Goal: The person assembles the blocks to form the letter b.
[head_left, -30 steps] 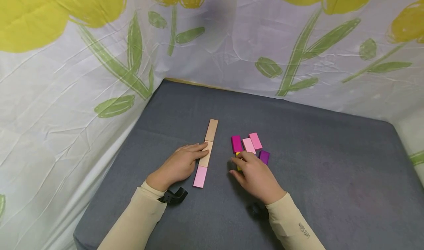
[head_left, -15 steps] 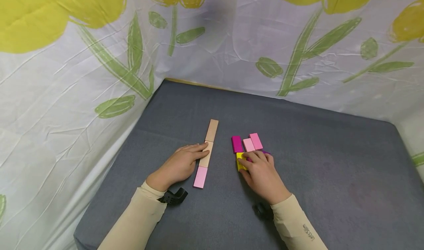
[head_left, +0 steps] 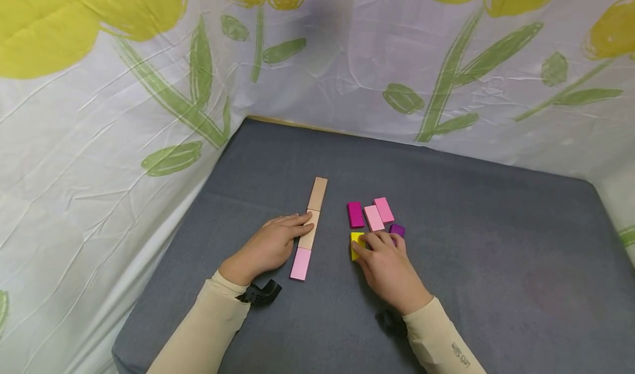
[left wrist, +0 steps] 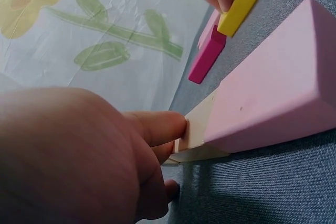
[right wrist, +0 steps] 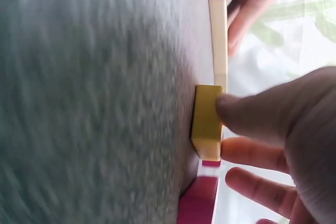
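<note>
My left hand [head_left: 270,244] rests its extended fingers on the pale beige block [head_left: 306,241], the middle one of a straight row. At the row's far end lies a tan block [head_left: 317,193], and at its near end a pink block [head_left: 300,264]. To the right, my right hand [head_left: 388,266] pinches a yellow block [head_left: 355,238], thumb and index finger against it in the right wrist view. Just beyond the yellow block lie a magenta block [head_left: 355,215] and two light pink blocks [head_left: 373,218]. Past the right fingers a purple block [head_left: 397,229] shows, partly hidden.
A grey cloth [head_left: 486,264] covers the table. White flowered fabric [head_left: 347,71] hangs behind the back edge and along the left side. In the right wrist view, another magenta block [right wrist: 198,203] lies close to the yellow one.
My right hand has come onto the yellow block and drawn it slightly toward me, opening a small gap from the magenta block. The left hand and its row stay still.
</note>
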